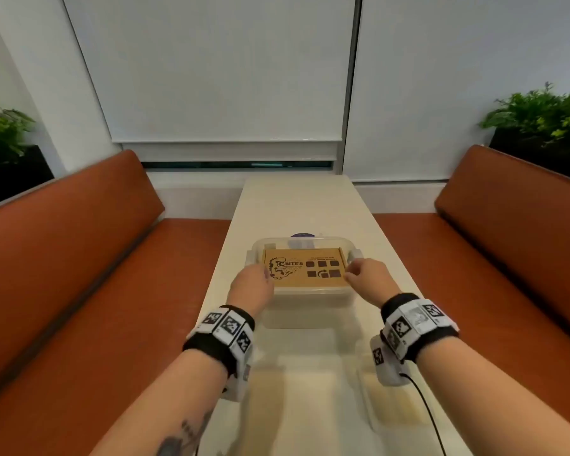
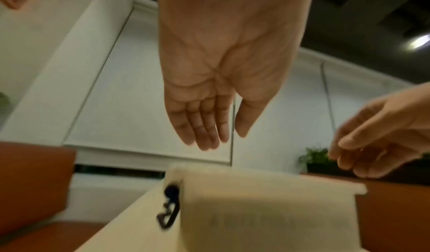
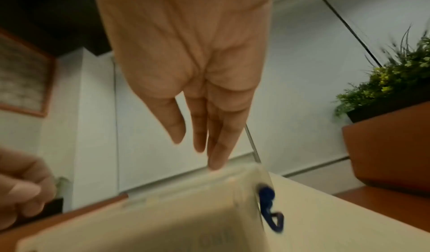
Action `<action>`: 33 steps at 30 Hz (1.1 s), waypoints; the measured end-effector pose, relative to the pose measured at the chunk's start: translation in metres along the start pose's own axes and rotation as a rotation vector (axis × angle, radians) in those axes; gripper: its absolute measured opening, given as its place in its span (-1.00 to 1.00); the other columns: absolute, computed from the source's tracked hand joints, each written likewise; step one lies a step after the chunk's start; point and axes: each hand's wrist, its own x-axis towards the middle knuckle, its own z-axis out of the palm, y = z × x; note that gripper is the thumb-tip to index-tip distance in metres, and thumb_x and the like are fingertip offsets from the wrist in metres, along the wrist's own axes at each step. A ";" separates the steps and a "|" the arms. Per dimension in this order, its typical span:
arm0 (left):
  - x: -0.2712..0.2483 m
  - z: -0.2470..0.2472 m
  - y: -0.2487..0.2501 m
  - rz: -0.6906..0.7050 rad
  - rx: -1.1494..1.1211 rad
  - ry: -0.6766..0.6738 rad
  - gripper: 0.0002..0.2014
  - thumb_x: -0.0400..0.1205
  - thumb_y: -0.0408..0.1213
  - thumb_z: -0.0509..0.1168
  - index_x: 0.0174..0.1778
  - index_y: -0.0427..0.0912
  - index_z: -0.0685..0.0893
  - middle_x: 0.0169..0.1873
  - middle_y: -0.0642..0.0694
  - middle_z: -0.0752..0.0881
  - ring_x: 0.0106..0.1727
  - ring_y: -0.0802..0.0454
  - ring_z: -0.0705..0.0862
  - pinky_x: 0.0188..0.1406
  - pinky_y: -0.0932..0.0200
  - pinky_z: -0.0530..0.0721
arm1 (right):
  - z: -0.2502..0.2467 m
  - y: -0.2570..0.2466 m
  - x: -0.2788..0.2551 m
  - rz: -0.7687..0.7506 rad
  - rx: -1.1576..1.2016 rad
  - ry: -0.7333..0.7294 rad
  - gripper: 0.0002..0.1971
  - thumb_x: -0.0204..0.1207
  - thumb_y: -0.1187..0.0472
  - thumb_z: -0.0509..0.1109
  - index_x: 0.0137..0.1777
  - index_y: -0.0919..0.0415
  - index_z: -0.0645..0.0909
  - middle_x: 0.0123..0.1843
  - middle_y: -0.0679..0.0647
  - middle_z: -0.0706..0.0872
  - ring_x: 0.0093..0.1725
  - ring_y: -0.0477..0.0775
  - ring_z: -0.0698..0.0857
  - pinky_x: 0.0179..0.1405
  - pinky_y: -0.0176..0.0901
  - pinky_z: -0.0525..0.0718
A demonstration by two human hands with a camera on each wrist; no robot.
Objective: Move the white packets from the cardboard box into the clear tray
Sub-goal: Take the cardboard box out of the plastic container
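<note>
Nothing moved yet — the box [image 1: 306, 269] sits closed inside the tray [image 1: 310, 299]; left hand [image 1: 251, 284] and right hand [image 1: 369, 278] reach in, fingers loose, empty.

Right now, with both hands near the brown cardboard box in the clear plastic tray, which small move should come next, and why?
Probably grip the brown cardboard box at both short ends and lift it out. It sits closed inside the clear plastic tray, no white packets show, and the left hand and right hand are at its ends, holding nothing.
</note>
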 end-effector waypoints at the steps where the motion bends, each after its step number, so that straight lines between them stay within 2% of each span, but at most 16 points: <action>1: 0.006 0.005 0.000 -0.024 0.031 0.014 -0.83 0.69 -0.28 0.12 -0.01 -0.17 0.62 -0.06 -0.11 0.70 -0.05 -0.07 0.63 0.09 0.05 0.50 | 0.006 0.000 0.007 0.023 -0.011 0.028 -0.78 0.62 0.22 0.25 0.12 0.26 0.68 0.10 0.18 0.73 0.04 0.13 0.68 -0.01 -0.20 0.57; 3: 0.017 0.019 -0.002 -0.063 0.114 0.051 -0.81 0.68 -0.25 0.08 -0.01 -0.13 0.61 -0.10 -0.05 0.70 -0.06 -0.05 0.64 0.29 -0.02 0.33 | 0.017 0.001 0.019 0.069 -0.112 0.068 -0.76 0.63 0.21 0.19 0.14 0.23 0.64 0.10 0.17 0.72 0.07 0.17 0.67 0.14 -0.06 0.55; 5: 0.024 0.034 -0.004 -0.053 0.184 0.054 -0.78 0.69 -0.18 0.06 0.03 -0.09 0.62 -0.09 0.00 0.71 0.00 0.00 0.66 0.53 -0.12 0.08 | 0.031 0.004 0.028 0.081 -0.263 0.075 -0.77 0.65 0.17 0.13 0.14 0.16 0.59 0.06 0.09 0.73 0.08 0.14 0.66 0.36 0.09 0.35; 6: 0.027 0.041 -0.006 -0.046 0.230 0.056 -0.75 0.70 -0.14 0.04 0.06 -0.07 0.61 -0.06 0.02 0.71 0.04 0.02 0.66 0.59 -0.17 -0.03 | 0.036 0.007 0.033 0.083 -0.306 0.086 -0.77 0.65 0.15 0.11 0.14 0.13 0.57 0.05 0.06 0.74 0.09 0.12 0.66 0.46 0.15 0.22; 9: 0.035 0.054 -0.008 -0.048 0.351 0.076 -0.65 0.74 -0.03 -0.04 0.14 -0.06 0.61 -0.01 0.03 0.72 0.12 0.03 0.66 0.60 -0.24 -0.20 | 0.048 0.014 0.044 0.072 -0.410 0.113 -0.74 0.66 0.08 0.08 0.20 0.13 0.52 0.07 0.03 0.72 0.14 0.07 0.66 0.56 0.27 -0.05; 13: 0.043 0.064 0.001 -0.099 0.414 0.049 -0.52 0.74 0.02 -0.13 0.15 -0.13 0.64 -0.01 -0.02 0.73 0.13 -0.02 0.66 0.57 -0.28 -0.27 | 0.060 0.011 0.056 0.118 -0.409 0.076 -0.64 0.66 -0.03 0.03 0.21 0.17 0.52 0.08 0.04 0.72 0.15 0.07 0.65 0.56 0.33 -0.08; 15: 0.048 0.068 0.003 -0.156 0.404 0.021 -0.48 0.73 0.04 -0.15 0.22 -0.18 0.61 0.07 -0.07 0.72 0.16 -0.05 0.64 0.57 -0.28 -0.17 | 0.065 0.009 0.060 0.168 -0.390 0.036 -0.55 0.65 -0.06 -0.02 0.28 0.21 0.50 0.10 0.05 0.72 0.15 0.09 0.65 0.55 0.35 -0.06; 16: 0.051 0.069 0.005 -0.186 0.402 0.011 -0.46 0.72 0.05 -0.15 0.23 -0.21 0.60 0.09 -0.09 0.71 0.15 -0.06 0.64 0.55 -0.27 -0.03 | 0.067 0.009 0.062 0.188 -0.394 0.019 -0.50 0.65 -0.08 -0.04 0.34 0.23 0.48 0.11 0.05 0.72 0.15 0.09 0.65 0.54 0.35 -0.04; 18: 0.054 0.072 0.007 -0.225 0.403 -0.007 -0.46 0.72 0.05 -0.13 0.20 -0.23 0.61 0.05 -0.11 0.71 0.07 -0.06 0.64 0.42 -0.18 0.23 | 0.071 0.010 0.066 0.201 -0.431 -0.009 -0.44 0.65 -0.09 -0.08 0.45 0.24 0.43 0.07 0.05 0.73 0.16 0.10 0.65 0.55 0.35 -0.04; 19: 0.054 0.072 0.007 -0.243 0.399 -0.006 -0.49 0.71 0.04 -0.11 0.16 -0.23 0.62 0.02 -0.11 0.70 0.03 -0.06 0.63 0.36 -0.15 0.28 | 0.073 0.011 0.067 0.194 -0.447 -0.012 -0.43 0.66 -0.09 -0.09 0.47 0.24 0.43 0.06 0.05 0.73 0.16 0.10 0.65 0.56 0.35 -0.06; 22: 0.056 0.071 0.011 -0.265 0.410 -0.024 -0.63 0.69 -0.11 -0.04 0.02 -0.17 0.66 -0.04 -0.09 0.67 -0.09 -0.04 0.56 0.28 -0.12 0.23 | 0.073 0.011 0.066 0.174 -0.470 0.001 -0.45 0.67 -0.05 -0.08 0.45 0.27 0.45 0.14 0.10 0.73 0.16 0.11 0.66 0.58 0.31 -0.13; 24: 0.057 0.069 0.015 -0.257 0.481 -0.074 -0.68 0.65 -0.23 -0.01 -0.02 -0.14 0.67 -0.03 -0.09 0.65 -0.05 -0.05 0.57 0.26 -0.11 0.22 | 0.073 0.009 0.066 0.149 -0.514 -0.004 -0.55 0.67 0.02 -0.04 0.33 0.20 0.56 0.20 0.13 0.69 0.11 0.12 0.66 0.55 0.31 -0.02; 26: 0.058 0.067 0.020 -0.254 0.552 -0.121 -0.71 0.62 -0.27 0.01 -0.01 -0.13 0.66 -0.01 -0.10 0.64 0.02 -0.07 0.57 0.24 -0.10 0.24 | 0.073 0.006 0.066 0.150 -0.562 0.003 -0.60 0.66 0.07 -0.03 0.19 0.16 0.61 0.08 0.10 0.69 -0.01 0.11 0.67 0.43 0.26 0.14; 29: 0.060 0.064 0.025 -0.241 0.627 -0.156 -0.70 0.64 -0.24 0.02 -0.01 -0.10 0.68 -0.06 -0.06 0.67 -0.03 -0.06 0.56 0.19 -0.04 0.31 | 0.071 0.001 0.065 0.139 -0.617 0.026 -0.63 0.63 0.13 -0.01 0.09 0.07 0.66 -0.06 0.05 0.66 -0.15 0.08 0.60 0.25 0.17 0.24; 31: 0.062 0.065 0.027 -0.231 0.648 -0.165 -0.71 0.66 -0.24 0.04 0.05 -0.09 0.69 -0.02 -0.05 0.70 0.03 -0.05 0.60 0.20 -0.01 0.35 | 0.070 -0.001 0.065 0.127 -0.601 0.031 -0.62 0.63 0.16 -0.02 0.14 0.04 0.65 0.03 0.06 0.66 -0.05 0.09 0.61 0.17 0.11 0.30; 33: 0.065 0.067 0.029 -0.246 0.614 -0.167 -0.68 0.68 -0.24 0.04 0.21 -0.14 0.64 0.15 -0.10 0.67 0.16 -0.05 0.60 0.26 0.02 0.37 | 0.069 -0.003 0.066 0.121 -0.584 0.019 -0.63 0.65 0.16 -0.01 0.20 0.08 0.62 0.15 0.10 0.65 0.09 0.11 0.62 0.12 0.07 0.37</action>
